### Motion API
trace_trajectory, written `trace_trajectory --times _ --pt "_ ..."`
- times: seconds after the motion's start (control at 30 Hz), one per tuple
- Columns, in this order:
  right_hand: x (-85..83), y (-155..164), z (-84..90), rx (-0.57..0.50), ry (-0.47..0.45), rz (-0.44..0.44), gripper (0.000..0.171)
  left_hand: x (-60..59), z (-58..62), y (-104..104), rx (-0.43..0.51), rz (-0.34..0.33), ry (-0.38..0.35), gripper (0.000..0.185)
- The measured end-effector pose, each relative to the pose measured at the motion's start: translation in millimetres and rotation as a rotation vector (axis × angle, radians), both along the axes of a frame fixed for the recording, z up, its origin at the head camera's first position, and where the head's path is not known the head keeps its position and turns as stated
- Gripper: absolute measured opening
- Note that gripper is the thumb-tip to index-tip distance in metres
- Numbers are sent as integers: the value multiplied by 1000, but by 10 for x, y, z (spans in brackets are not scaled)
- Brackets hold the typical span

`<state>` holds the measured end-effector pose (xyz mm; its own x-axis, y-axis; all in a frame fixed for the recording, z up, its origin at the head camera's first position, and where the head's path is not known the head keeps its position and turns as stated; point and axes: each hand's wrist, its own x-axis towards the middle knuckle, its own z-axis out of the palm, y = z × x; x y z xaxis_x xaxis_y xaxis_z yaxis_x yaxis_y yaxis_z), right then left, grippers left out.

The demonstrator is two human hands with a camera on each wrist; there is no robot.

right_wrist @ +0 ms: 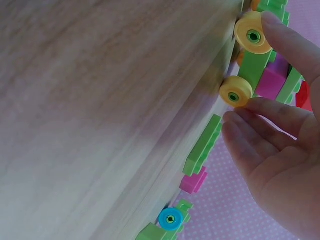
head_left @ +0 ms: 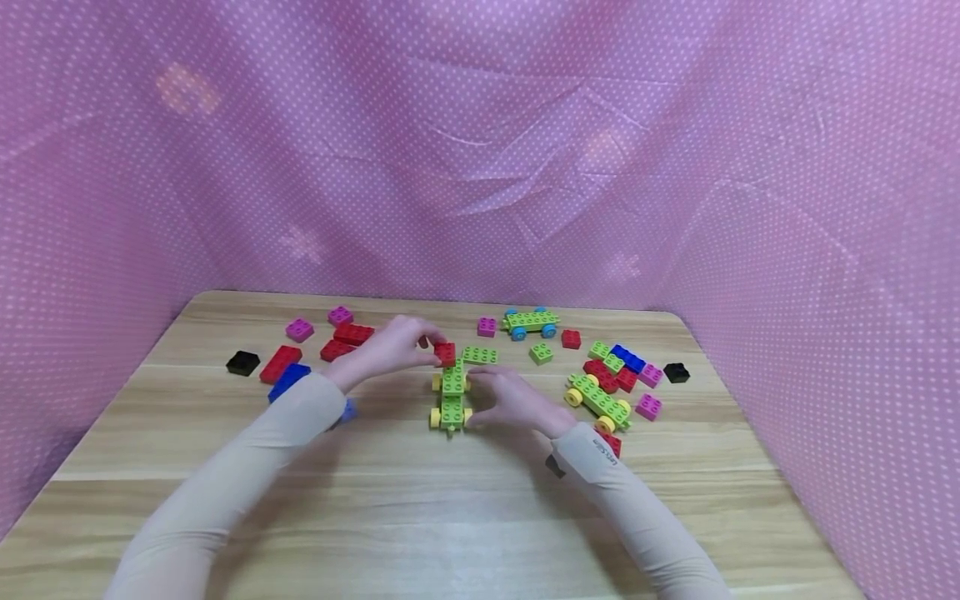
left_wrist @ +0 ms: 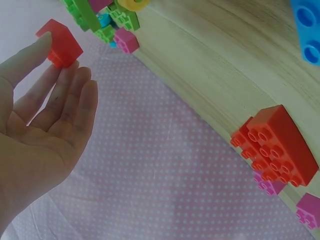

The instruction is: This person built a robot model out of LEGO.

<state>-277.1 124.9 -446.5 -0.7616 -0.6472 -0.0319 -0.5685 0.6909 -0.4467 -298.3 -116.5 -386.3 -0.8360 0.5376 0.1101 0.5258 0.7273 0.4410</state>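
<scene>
Centrally in frame, a studded red brick point(head_left: 445, 354) sits right of the left hand point(head_left: 392, 347) pinching it. Below, the right hand point(head_left: 513, 402) grips a yellow-wheeled green car point(head_left: 452, 409).

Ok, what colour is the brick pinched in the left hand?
The brick is red, clearest in the left wrist view.

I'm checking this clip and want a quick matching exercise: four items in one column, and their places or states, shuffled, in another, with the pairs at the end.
Column one
1. Left hand
2. Right hand
3. Blue-wheeled car
4. Curtain

Column two
A. Near the far edge of the table
B. Patterned with pale dots
C. At the yellow wheels of a green car
D. Pinching a red brick

Pairs: 1-D, 2-C, 3-A, 4-B
</scene>
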Motion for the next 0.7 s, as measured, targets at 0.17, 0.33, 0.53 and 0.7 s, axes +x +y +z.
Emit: trace_trajectory --times 0.17,0.33,0.53,0.7 --pt "-1 6 -5 0 4 -2 77 -21 -5 47 -15 -1 -17 35" --pt "3 10 -12 -3 -2 -4 77 -19 -11 80 -11 0 -34 34" --pt "0 14 -7 -3 1 -1 75 -32 -42 112 -9 -2 -35 32" --pt "10 20 -9 -4 7 3 76 -48 -74 124 -10 -4 -36 31"
